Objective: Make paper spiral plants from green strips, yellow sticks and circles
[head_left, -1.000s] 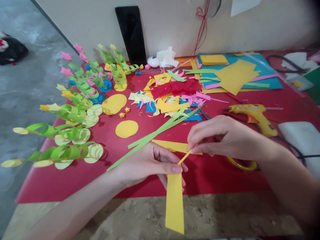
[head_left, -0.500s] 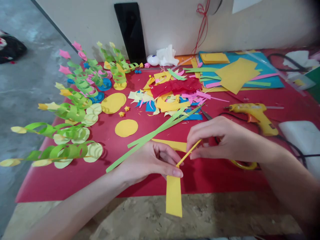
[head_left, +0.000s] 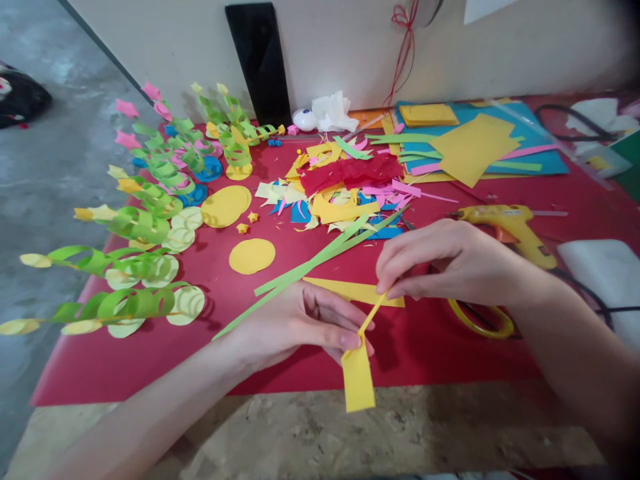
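Note:
My left hand (head_left: 305, 323) pinches a yellow paper strip (head_left: 358, 377) between thumb and fingers, and its flat end hangs below the fingers. The upper part of the strip is rolled thin and runs up to my right hand (head_left: 440, 260), whose fingertips pinch its top end. Both hands hover over the front of the red mat (head_left: 150, 353). A yellow paper wedge (head_left: 350, 291) and long green strips (head_left: 310, 267) lie just behind the hands.
Green spiral paper stems with coloured tips (head_left: 145, 227) stand at the left. Yellow paper discs (head_left: 252, 256), a heap of scraps (head_left: 345, 187), a yellow glue gun (head_left: 505, 223), yellow-handled scissors (head_left: 480, 320) and paper sheets (head_left: 470, 150) lie around. A white pad (head_left: 600, 273) sits right.
The flat hanging end of the yellow strip has grown shorter as more of it is rolled thin between my hands. My right hand moved slightly up and back.

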The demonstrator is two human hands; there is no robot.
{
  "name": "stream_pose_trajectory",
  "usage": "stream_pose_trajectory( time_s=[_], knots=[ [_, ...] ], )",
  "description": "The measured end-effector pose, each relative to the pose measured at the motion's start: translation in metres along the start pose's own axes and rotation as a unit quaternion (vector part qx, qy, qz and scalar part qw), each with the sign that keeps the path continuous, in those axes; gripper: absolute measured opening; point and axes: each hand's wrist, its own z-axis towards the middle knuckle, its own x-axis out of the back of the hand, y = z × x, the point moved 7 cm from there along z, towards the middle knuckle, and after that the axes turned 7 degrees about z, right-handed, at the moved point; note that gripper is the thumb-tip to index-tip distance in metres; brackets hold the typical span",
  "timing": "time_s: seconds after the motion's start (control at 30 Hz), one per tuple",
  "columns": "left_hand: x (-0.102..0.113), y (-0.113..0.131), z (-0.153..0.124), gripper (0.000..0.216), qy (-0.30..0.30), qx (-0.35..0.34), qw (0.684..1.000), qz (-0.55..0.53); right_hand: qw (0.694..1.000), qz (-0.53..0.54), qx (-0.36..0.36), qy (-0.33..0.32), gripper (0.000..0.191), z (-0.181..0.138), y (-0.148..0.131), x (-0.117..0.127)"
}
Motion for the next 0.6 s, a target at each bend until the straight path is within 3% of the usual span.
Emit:
stream_pose_trajectory(
  time_s=[0.17,0.3,0.47,0.6],
  knots=[
    [0.0045,-0.0035,0.0031,0.022,0.044,-0.006,0.999,0.023,0.996,-0.017,-0.082,0.017,0.022,-0.0009,0.0045,-0.0022],
    [0.0032,-0.0045,0.0029,0.022,0.046,0.0,0.998,0.037,0.988,-0.037,-0.148,0.033,0.019,-0.0019,0.0069,-0.0058],
    [0.0015,-0.0089,0.0018,0.014,0.016,0.031,0.998,0.057,0.991,-0.041,-0.123,0.014,0.018,-0.0008,0.0074,-0.0084],
    [-0.0042,-0.0055,-0.0011,0.013,-0.035,0.018,0.998,0.05,0.991,-0.029,-0.129,0.021,0.016,0.0003,0.0092,-0.0041]
  ],
)
